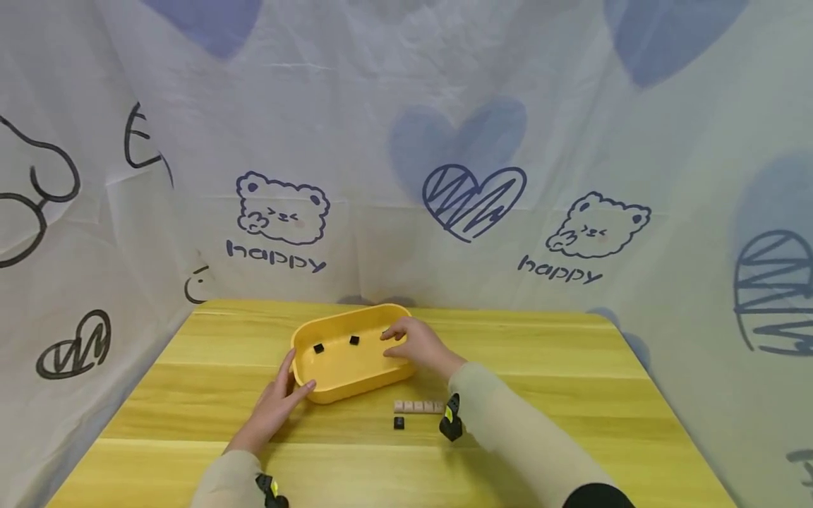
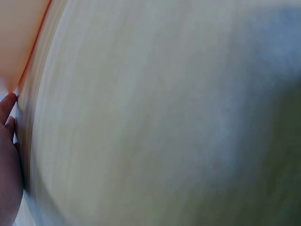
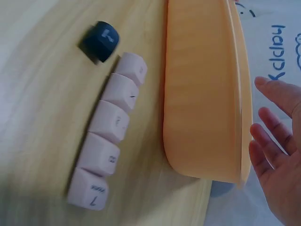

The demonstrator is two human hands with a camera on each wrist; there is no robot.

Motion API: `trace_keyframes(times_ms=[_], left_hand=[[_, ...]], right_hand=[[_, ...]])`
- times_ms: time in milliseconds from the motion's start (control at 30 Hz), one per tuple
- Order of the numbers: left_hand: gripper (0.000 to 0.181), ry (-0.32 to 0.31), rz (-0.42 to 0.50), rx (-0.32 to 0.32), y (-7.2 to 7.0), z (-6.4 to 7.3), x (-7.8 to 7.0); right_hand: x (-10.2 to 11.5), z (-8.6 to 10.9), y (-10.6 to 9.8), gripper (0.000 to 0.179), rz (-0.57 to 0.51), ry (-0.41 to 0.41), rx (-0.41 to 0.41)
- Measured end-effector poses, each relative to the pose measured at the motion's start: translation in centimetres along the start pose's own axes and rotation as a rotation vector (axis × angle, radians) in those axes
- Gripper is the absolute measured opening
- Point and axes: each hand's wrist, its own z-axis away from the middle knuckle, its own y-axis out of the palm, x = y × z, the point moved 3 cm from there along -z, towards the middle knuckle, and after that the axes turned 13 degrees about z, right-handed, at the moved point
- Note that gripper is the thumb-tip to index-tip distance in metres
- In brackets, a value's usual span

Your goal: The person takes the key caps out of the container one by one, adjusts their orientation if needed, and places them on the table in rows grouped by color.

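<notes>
A yellow plastic tray (image 1: 356,388) stands on the table with black keycaps (image 1: 354,340) lying apart on its floor. At its near left corner is my left hand (image 1: 274,403), fingers and thumb spread straight against the tray's side and rim. My right hand (image 1: 420,343) hangs over the tray's right end, thumb and fingers apart. In the right wrist view, nothing shows between its fingers (image 3: 277,94). A small dark piece by the fingertips in the head view is mostly hidden. In front of the tray lies a row of several white keycaps (image 3: 109,120), with one black keycap (image 3: 101,41) beside it.
The wooden table (image 1: 540,395) has a yellow grain. A white cloth (image 1: 368,233) printed with hearts and bears hangs behind it and at both sides. The right sleeve (image 1: 502,409) passes close to the right end of the white row.
</notes>
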Motion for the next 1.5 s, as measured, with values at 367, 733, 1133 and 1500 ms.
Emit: trace_keyframes(times_ms=[367, 733, 1133, 1500], left_hand=[[0.088, 0.027, -0.016, -0.011, -0.1, 0.0, 0.4], [0.085, 0.061, -0.027, -0.027, 0.2, 0.2, 0.2], [0.085, 0.023, -0.051, -0.04, -0.1, 0.0, 0.4], [0.085, 0.018, -0.05, -0.047, 0.0, 0.0, 0.4]], right_hand=[[-1.1, -2.6, 1.8, 0.034, -0.072, 0.046, 0.115], [-0.9, -4.1, 3.0, 0.054, 0.062, 0.096, 0.222], [-1.7, -5.1, 4.0, 0.056, 0.114, 0.04, 0.258], [-1.8, -4.9, 4.5, 0.05, 0.131, 0.008, 0.343]])
